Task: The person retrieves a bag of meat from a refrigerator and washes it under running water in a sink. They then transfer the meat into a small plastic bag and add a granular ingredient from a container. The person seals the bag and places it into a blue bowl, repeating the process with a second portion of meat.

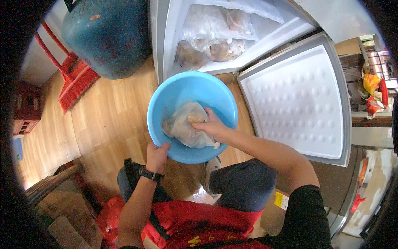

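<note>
My left hand [158, 155] grips the near-left rim of a light blue plastic basin [189, 82]. Inside the basin lies a clear plastic bag [189, 132] of pale, lumpy food; what the food is I cannot tell. My right hand [212, 125] has thumb and fingers closed on the bag's right side. Just beyond the basin stands an open freezer compartment [214, 65]. Frosty plastic bags [200, 23] fill a white shelf in it, and more bagged food [224, 51] sits below that shelf.
The freezer door [292, 99] is swung out to the right. Far left are a large blue-green gas cylinder [105, 40] and a red broom [77, 81] on the wood-look floor [115, 115]. A red plastic bag [110, 214] and a cardboard box [68, 214] are near my left side.
</note>
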Available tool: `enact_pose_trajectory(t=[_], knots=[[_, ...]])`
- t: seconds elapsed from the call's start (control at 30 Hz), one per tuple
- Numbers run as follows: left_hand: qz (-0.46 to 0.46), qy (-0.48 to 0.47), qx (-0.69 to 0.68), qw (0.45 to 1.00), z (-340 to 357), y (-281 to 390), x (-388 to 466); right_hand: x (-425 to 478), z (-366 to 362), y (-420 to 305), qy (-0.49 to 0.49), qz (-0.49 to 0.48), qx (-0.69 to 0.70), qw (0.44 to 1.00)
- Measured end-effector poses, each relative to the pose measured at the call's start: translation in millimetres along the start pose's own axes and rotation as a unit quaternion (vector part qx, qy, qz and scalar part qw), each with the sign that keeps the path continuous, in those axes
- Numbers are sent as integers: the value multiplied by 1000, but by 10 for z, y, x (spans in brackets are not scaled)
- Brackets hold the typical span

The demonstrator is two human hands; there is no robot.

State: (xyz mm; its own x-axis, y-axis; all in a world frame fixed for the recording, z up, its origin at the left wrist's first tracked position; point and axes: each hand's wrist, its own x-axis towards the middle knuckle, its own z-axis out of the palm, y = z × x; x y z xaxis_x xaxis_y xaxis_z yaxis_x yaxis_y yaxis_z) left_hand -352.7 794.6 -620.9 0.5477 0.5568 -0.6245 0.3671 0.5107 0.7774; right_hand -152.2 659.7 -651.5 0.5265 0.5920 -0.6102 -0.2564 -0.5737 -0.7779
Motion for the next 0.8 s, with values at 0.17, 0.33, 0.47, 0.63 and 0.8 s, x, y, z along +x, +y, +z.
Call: enact_pose_trajectory(t=[0.17,0.33,0.47,0.63,0.8], knots=[[-78,-8,-14,997,-66,-87,121,-115,-247,-486,-36,-62,61,996],[-51,-7,-14,999,-24,59,75,-275,-590,-921,35,-106,160,981],[-94,-15,26,995,-76,72,120,-212,-830,-1241,142,-183,322,918],[-106,17,16,994,-106,97,113,503,-1271,-1603,251,-339,339,841],[-87,21,38,995,-197,79,100,1218,-1301,-2261,297,-394,403,771]])
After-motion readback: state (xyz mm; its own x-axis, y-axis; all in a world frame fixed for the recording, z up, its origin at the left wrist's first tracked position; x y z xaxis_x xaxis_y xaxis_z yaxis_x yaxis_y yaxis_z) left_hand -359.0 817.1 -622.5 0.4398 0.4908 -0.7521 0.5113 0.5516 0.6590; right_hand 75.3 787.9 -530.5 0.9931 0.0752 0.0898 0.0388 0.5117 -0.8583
